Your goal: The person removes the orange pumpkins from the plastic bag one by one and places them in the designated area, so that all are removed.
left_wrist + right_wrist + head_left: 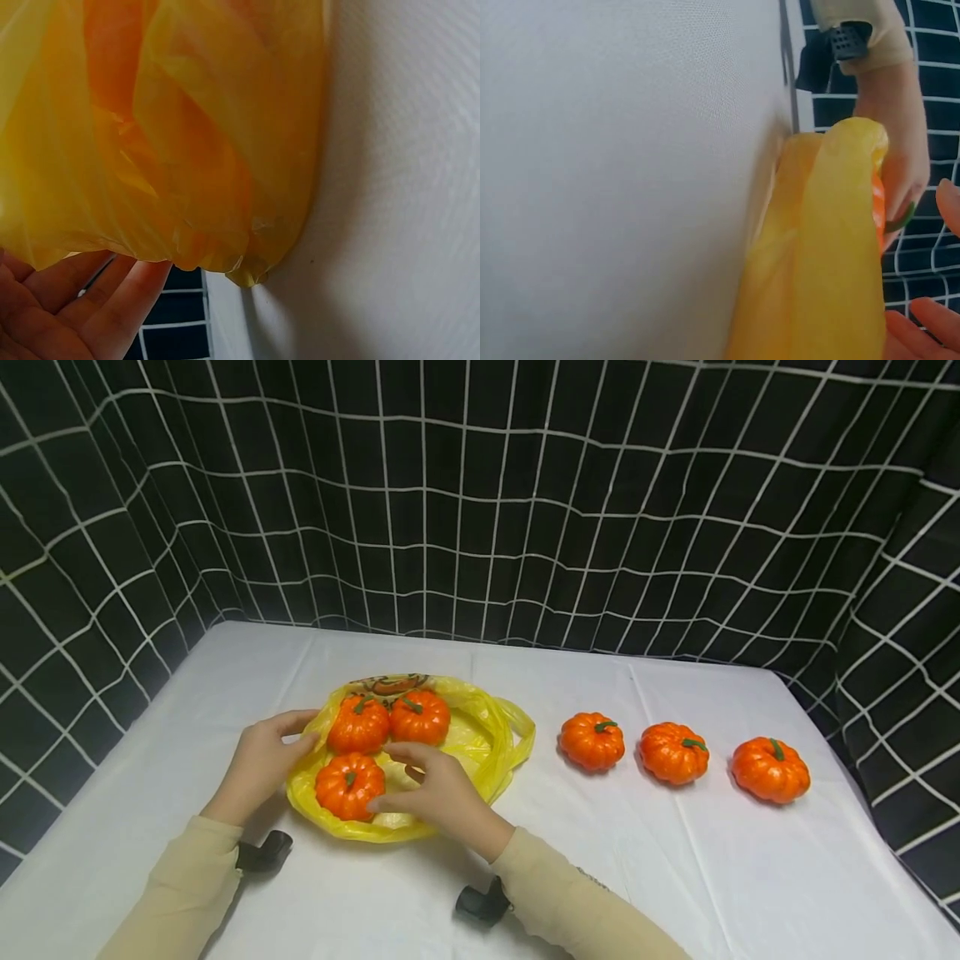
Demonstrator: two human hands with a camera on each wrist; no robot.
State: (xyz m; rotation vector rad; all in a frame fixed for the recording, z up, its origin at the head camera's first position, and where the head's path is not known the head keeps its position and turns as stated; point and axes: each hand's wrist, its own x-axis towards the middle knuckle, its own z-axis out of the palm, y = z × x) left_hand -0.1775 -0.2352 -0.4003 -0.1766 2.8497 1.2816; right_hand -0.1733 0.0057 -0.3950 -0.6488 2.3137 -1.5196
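Three pumpkins [349, 792] are sitting in a yellow bag [375, 832] on the left, two far and one near. Three loose pumpkins [592, 742] are lying to the right on the white cloth [585, 843]. The left hand [258, 760] is touching the bag's left side, thumb and fingers standing loosely apart. The right hand [442, 793] is reaching over the bag, fairly wide and seemingly holding nothing; whether its thumb is touching the near pumpkin, I'm not able to tell. I'm expecting limp, thin plastic, best gathered along both sides. The pumpkins are looking light, firm and slippery, so spanning their ribbed sides is seeming wiser than pinching stems [350, 778].
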